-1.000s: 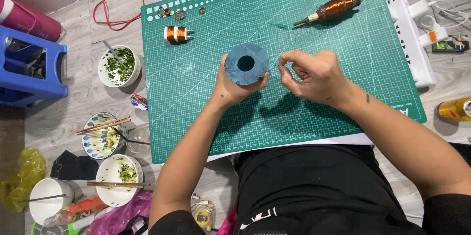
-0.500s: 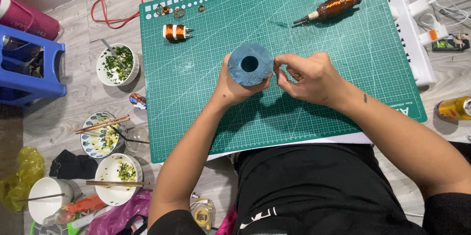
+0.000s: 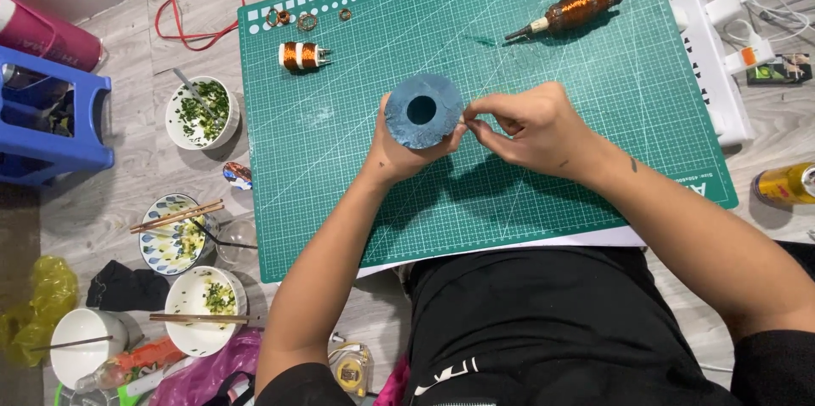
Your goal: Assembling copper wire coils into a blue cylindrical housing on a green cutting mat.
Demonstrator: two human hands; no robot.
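- Blue spool (image 3: 422,111), bore facing the camera, sits clasped in the left hand (image 3: 399,147).
- Right hand (image 3: 531,130) pinches at its right rim, touching.

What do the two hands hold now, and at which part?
The left hand grips the blue spool around its side. The right hand pinches at its right edge; what it pinches cannot be told.
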